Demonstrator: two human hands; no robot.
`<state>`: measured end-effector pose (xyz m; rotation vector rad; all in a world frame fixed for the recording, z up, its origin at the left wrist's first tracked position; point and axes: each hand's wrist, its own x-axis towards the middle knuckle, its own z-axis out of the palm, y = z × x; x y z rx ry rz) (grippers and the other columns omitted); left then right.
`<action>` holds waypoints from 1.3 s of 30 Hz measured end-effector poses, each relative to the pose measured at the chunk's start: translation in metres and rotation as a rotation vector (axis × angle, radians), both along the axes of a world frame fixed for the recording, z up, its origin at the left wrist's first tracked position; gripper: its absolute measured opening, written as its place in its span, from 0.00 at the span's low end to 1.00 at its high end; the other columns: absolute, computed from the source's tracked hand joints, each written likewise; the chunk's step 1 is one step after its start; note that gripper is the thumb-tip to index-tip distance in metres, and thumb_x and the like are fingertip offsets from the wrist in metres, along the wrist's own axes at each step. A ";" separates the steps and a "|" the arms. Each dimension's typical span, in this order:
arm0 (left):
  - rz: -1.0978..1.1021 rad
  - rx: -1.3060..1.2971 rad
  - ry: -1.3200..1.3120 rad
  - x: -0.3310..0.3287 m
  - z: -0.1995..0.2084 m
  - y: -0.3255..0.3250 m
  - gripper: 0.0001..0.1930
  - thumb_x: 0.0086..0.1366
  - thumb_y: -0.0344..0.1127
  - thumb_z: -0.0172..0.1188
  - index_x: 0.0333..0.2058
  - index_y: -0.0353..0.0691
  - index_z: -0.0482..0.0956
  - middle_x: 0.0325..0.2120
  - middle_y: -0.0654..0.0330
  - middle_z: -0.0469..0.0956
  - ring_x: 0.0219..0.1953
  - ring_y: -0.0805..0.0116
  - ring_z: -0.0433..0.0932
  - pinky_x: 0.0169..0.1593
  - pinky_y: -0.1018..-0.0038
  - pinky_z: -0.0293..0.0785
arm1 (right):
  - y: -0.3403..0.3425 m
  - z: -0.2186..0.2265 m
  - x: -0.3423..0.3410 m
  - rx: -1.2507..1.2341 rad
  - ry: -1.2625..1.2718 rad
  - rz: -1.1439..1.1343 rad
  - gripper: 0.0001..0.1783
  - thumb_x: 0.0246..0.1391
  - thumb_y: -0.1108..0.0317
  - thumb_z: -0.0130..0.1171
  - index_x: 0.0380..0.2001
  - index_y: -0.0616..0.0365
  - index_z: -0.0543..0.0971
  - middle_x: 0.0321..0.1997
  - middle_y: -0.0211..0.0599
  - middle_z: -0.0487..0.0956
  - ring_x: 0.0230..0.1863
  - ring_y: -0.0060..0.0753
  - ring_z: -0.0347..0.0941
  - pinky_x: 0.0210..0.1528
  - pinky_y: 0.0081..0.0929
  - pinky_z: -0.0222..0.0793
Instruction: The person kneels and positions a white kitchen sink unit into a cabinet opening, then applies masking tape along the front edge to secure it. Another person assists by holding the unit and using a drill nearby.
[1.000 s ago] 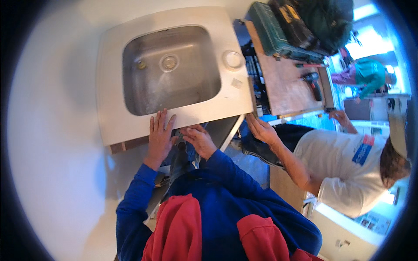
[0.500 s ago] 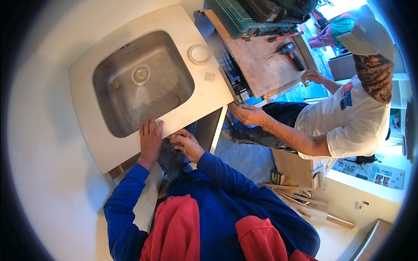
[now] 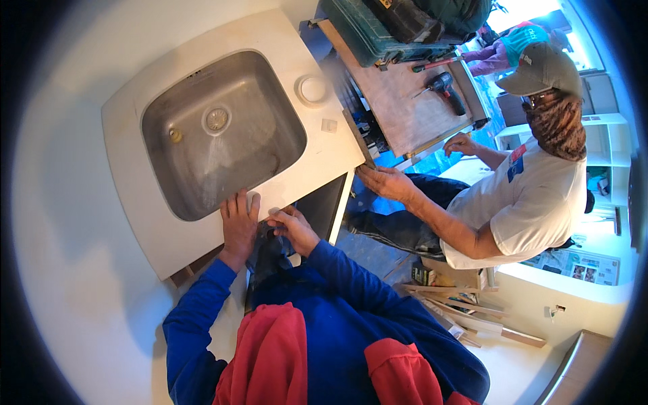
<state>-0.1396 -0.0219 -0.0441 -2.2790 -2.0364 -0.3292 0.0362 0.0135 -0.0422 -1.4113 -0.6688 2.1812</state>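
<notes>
A cream countertop (image 3: 158,246) with an inset steel sink (image 3: 260,145) is in front of me. My left hand (image 3: 239,226) lies on its front edge beside the sink, fingers stretched out. Just to the right, my right hand (image 3: 294,229) is at the same edge with thumb and fingers pinched together. Whatever sits in that pinch is too small to make out. At the countertop's right corner, a co-worker's hand (image 3: 390,183) touches the end of a thin dark strip (image 3: 359,138) along the side. Below the front edge is a dark opening (image 3: 322,206).
A round white disc (image 3: 312,89) and a small square piece (image 3: 329,125) lie on the countertop. On a wooden board to the right are a cordless drill (image 3: 443,86), a red-handled tool (image 3: 434,65) and a green case (image 3: 354,30). Wood strips (image 3: 472,317) are piled at lower right.
The co-worker's head and upper body have shifted left and lower, toward the countertop. My two hands stay at the front edge, with the right fingers moved slightly.
</notes>
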 end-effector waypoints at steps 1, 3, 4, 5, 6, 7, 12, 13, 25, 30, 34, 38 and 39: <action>0.001 -0.006 0.000 0.001 0.002 0.002 0.39 0.50 0.35 0.72 0.63 0.44 0.68 0.62 0.49 0.66 0.62 0.45 0.67 0.66 0.46 0.62 | 0.002 0.002 0.001 -0.016 -0.007 0.012 0.25 0.63 0.52 0.64 0.53 0.60 0.73 0.50 0.34 0.79 0.52 0.26 0.74 0.48 0.24 0.69; 0.005 -0.015 0.000 0.003 0.008 0.005 0.38 0.51 0.35 0.71 0.63 0.44 0.68 0.62 0.49 0.66 0.62 0.46 0.67 0.66 0.46 0.63 | 0.004 0.008 0.004 -0.013 0.047 0.011 0.26 0.63 0.52 0.64 0.55 0.60 0.73 0.51 0.34 0.79 0.53 0.26 0.74 0.49 0.25 0.70; 0.008 -0.018 0.002 0.005 0.012 0.007 0.31 0.58 0.35 0.64 0.62 0.44 0.70 0.61 0.49 0.67 0.61 0.47 0.69 0.65 0.47 0.64 | 0.005 0.012 0.008 -0.024 0.063 0.015 0.27 0.64 0.52 0.64 0.56 0.60 0.73 0.51 0.34 0.80 0.53 0.26 0.74 0.50 0.25 0.70; 0.011 -0.021 0.005 0.007 0.017 0.009 0.25 0.65 0.36 0.58 0.61 0.44 0.72 0.61 0.49 0.69 0.61 0.48 0.70 0.65 0.48 0.65 | 0.007 0.016 0.012 -0.023 0.065 0.038 0.28 0.63 0.52 0.64 0.56 0.61 0.73 0.51 0.34 0.80 0.53 0.27 0.74 0.50 0.25 0.70; 0.012 -0.047 0.013 0.008 0.021 0.012 0.25 0.65 0.36 0.58 0.61 0.44 0.72 0.61 0.48 0.69 0.61 0.48 0.70 0.65 0.48 0.65 | 0.009 0.021 0.016 -0.025 0.059 0.063 0.28 0.63 0.52 0.64 0.57 0.61 0.73 0.51 0.35 0.80 0.54 0.27 0.74 0.51 0.25 0.70; 0.015 -0.067 0.021 0.009 0.024 0.015 0.25 0.65 0.35 0.58 0.61 0.44 0.72 0.61 0.48 0.69 0.61 0.47 0.69 0.66 0.47 0.64 | 0.010 0.025 0.020 -0.029 0.040 0.090 0.29 0.63 0.51 0.64 0.57 0.61 0.72 0.52 0.35 0.80 0.54 0.27 0.74 0.51 0.26 0.70; 0.021 -0.099 0.009 0.014 0.035 0.030 0.25 0.64 0.34 0.58 0.61 0.42 0.72 0.60 0.47 0.69 0.63 0.46 0.69 0.68 0.45 0.63 | 0.012 0.053 0.072 0.171 -0.025 0.379 0.23 0.69 0.58 0.60 0.59 0.61 0.74 0.55 0.38 0.83 0.53 0.27 0.78 0.51 0.26 0.72; 0.016 -0.101 0.016 0.014 0.035 0.033 0.25 0.64 0.33 0.58 0.61 0.42 0.73 0.60 0.47 0.69 0.63 0.46 0.69 0.68 0.45 0.63 | 0.012 0.057 0.087 0.224 -0.014 0.420 0.22 0.69 0.59 0.60 0.59 0.61 0.74 0.55 0.39 0.83 0.52 0.27 0.78 0.51 0.26 0.73; 0.058 -0.123 -0.004 0.024 0.020 0.044 0.35 0.56 0.28 0.66 0.65 0.42 0.70 0.64 0.47 0.68 0.66 0.46 0.67 0.73 0.46 0.58 | 0.056 0.035 0.127 0.347 0.027 0.053 0.24 0.69 0.54 0.61 0.57 0.62 0.75 0.52 0.39 0.81 0.51 0.28 0.78 0.49 0.28 0.75; 0.072 -0.098 -0.029 0.025 0.014 0.039 0.36 0.56 0.25 0.64 0.65 0.42 0.69 0.64 0.46 0.66 0.68 0.46 0.65 0.73 0.43 0.56 | 0.085 0.005 0.096 0.112 0.068 -0.112 0.23 0.69 0.51 0.62 0.53 0.59 0.76 0.49 0.36 0.81 0.52 0.31 0.78 0.52 0.30 0.75; 0.069 -0.094 -0.058 0.021 0.008 0.035 0.31 0.60 0.25 0.59 0.65 0.42 0.70 0.65 0.46 0.66 0.69 0.45 0.65 0.74 0.42 0.54 | 0.087 -0.009 0.083 0.125 0.027 -0.160 0.19 0.68 0.53 0.64 0.48 0.58 0.77 0.45 0.35 0.81 0.48 0.30 0.80 0.50 0.29 0.77; 0.089 -0.165 0.001 0.022 0.022 0.033 0.33 0.57 0.25 0.62 0.64 0.42 0.70 0.65 0.46 0.66 0.70 0.45 0.64 0.74 0.42 0.53 | 0.082 -0.009 0.081 0.172 0.069 -0.180 0.15 0.67 0.57 0.65 0.44 0.58 0.78 0.40 0.30 0.79 0.44 0.25 0.79 0.44 0.23 0.78; 0.090 -0.075 -0.016 0.024 0.029 0.030 0.33 0.57 0.25 0.63 0.64 0.42 0.70 0.65 0.46 0.66 0.70 0.45 0.63 0.74 0.43 0.53 | 0.081 -0.007 0.081 0.164 0.062 -0.171 0.16 0.67 0.57 0.66 0.44 0.58 0.77 0.41 0.32 0.80 0.44 0.27 0.80 0.46 0.25 0.78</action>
